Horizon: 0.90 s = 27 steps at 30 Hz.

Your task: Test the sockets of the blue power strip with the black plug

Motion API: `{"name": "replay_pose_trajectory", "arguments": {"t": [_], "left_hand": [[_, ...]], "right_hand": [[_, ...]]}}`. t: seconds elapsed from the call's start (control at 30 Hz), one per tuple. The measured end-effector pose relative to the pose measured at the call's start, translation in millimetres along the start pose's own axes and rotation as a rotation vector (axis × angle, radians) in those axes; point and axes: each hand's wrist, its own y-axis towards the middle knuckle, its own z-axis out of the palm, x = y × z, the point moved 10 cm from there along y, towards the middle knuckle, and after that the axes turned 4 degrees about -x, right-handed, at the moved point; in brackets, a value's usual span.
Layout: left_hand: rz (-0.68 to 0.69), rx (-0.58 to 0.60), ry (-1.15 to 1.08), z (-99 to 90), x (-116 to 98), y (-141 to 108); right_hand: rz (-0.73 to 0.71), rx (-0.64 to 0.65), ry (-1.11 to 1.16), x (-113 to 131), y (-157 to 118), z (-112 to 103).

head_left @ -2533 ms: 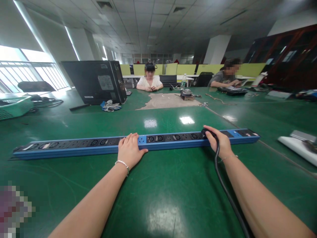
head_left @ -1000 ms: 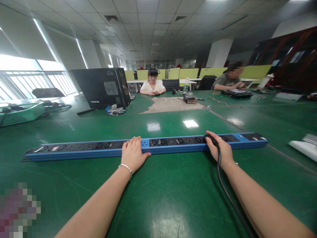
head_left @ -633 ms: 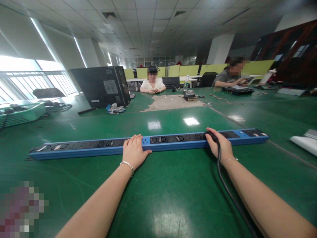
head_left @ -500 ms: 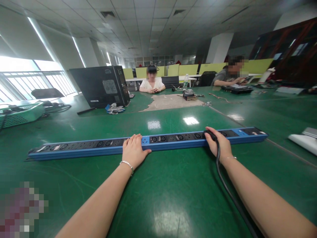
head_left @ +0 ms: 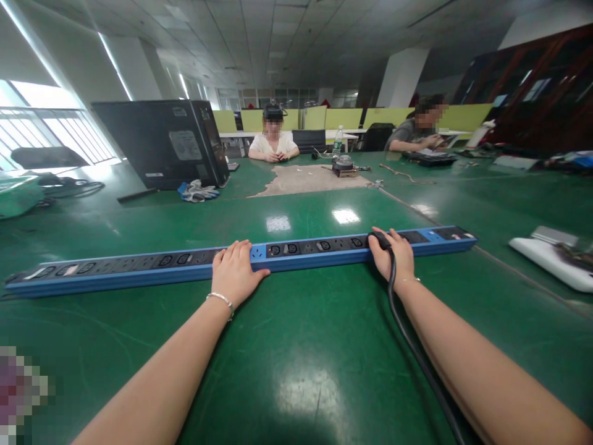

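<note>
A long blue power strip (head_left: 310, 264) with black sockets lies across the green table. My left hand (head_left: 235, 270) is wrapped over the strip left of its middle, thumb along the near side. Farther right, my right hand (head_left: 393, 254) grips a black plug (head_left: 380, 239) at one of the sockets; how deep the plug sits cannot be made out. From it a black cable (head_left: 410, 340) runs down toward me beside my right forearm.
Beyond the strip on the green table (head_left: 296, 327) are a black computer case (head_left: 162, 145), gloves (head_left: 198, 191), a round device (head_left: 343, 164) and a bottle (head_left: 338, 141). A white object (head_left: 551, 262) lies at right. Two people sit across.
The view has turned a little, so the strip, both hands and the background appear farther left. Both hands keep their places on the strip and plug.
</note>
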Motion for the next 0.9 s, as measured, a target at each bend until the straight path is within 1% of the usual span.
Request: {"name": "replay_pose_trajectory", "arguments": {"t": [0.13,0.37,0.5,0.57,0.63,0.7,0.73,0.8,0.9], "left_hand": [[0.001,0.002,0.003,0.5,0.6,-0.4],[0.004,-0.003,0.013,0.5,0.2,-0.2],[-0.002,0.01,0.039,1.7,1.4,0.2],[-0.005,0.015,0.042,1.9,1.8,0.4],[-0.004,0.016,0.042,1.8,1.4,0.6],[-0.006,0.017,0.043,1.8,1.1,0.8],[-0.007,0.018,0.044,1.8,1.0,0.8],[-0.011,0.017,0.046,1.5,1.1,0.8],[-0.008,0.012,0.051,0.9,0.8,0.5]], "right_hand": [[-0.015,0.039,0.0,1.7,-0.4,1.0],[0.006,-0.012,0.051,-1.1,-0.8,-0.9],[0.01,-0.008,0.149,0.0,-0.5,-0.5],[0.056,-0.049,0.266,-4.9,2.8,-6.3],[0.119,-0.133,0.408,-17.8,9.3,-17.1],[0.157,-0.209,0.496,-38.1,18.5,-28.6],[0.157,-0.216,0.504,-49.4,24.0,-32.3],[0.188,-0.238,0.463,-79.9,33.2,-39.5],[0.246,-0.187,0.382,-122.2,41.2,-39.4]]}}
